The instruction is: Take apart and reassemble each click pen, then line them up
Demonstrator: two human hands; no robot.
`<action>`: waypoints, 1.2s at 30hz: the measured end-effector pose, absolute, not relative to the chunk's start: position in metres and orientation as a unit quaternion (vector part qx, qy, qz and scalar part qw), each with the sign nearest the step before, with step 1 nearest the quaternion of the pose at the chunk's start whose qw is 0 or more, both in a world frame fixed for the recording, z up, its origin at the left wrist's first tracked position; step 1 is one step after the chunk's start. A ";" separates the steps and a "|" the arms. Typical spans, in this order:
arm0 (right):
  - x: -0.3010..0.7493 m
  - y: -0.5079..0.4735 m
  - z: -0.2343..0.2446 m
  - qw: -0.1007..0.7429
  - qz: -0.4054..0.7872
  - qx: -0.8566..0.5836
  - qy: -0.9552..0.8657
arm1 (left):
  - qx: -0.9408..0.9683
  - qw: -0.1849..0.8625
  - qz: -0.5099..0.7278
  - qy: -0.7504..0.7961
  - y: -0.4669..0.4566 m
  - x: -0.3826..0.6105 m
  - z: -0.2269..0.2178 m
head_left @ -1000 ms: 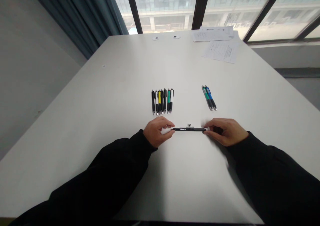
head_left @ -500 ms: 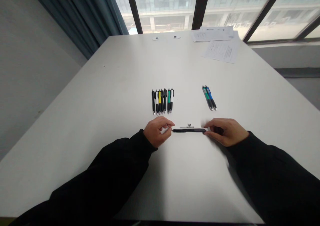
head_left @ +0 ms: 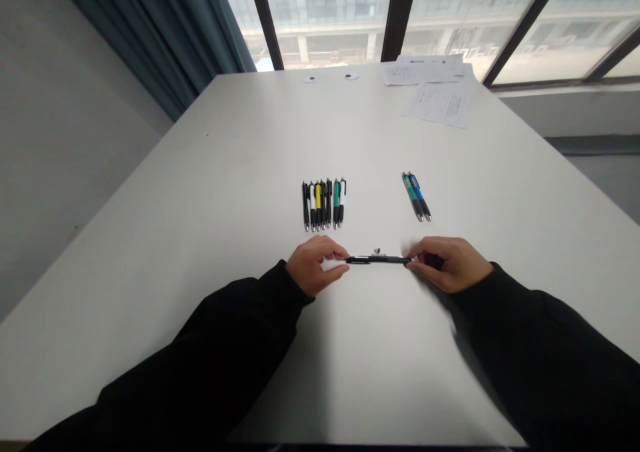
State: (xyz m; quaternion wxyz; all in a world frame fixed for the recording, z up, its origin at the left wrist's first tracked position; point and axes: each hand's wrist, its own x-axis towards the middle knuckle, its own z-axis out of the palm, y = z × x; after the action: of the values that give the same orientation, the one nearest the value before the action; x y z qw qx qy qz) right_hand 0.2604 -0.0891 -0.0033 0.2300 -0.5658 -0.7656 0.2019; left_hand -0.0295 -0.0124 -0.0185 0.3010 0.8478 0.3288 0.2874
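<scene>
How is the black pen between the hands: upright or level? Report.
Level: the black pen runs sideways from left hand to right hand.

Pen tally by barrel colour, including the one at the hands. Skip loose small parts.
Black pens: 4
White pens: 2
Green pens: 2
Yellow pen: 1
Blue pen: 1
Total: 10

- I have the left arm (head_left: 210, 352), black-sleeved, extended from the lower left.
- My left hand (head_left: 316, 265) points inward, thumb and forefinger curved toward each other.
- The right arm (head_left: 545, 345), sleeved alike, angles in from the lower right.
- My right hand (head_left: 453, 263) faces it, thumb and forefinger drawn close.
</scene>
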 end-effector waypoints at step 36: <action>0.222 -0.100 0.006 0.360 0.513 -0.473 -0.619 | 0.500 0.842 0.027 0.201 -0.033 -0.012 -0.002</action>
State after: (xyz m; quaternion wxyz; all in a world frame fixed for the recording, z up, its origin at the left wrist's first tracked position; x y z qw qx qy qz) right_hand 0.2217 -0.1005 0.0065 0.3598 -0.4728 -0.6193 0.5133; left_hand -0.0122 -0.0327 -0.0015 0.8422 0.4996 0.2008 0.0272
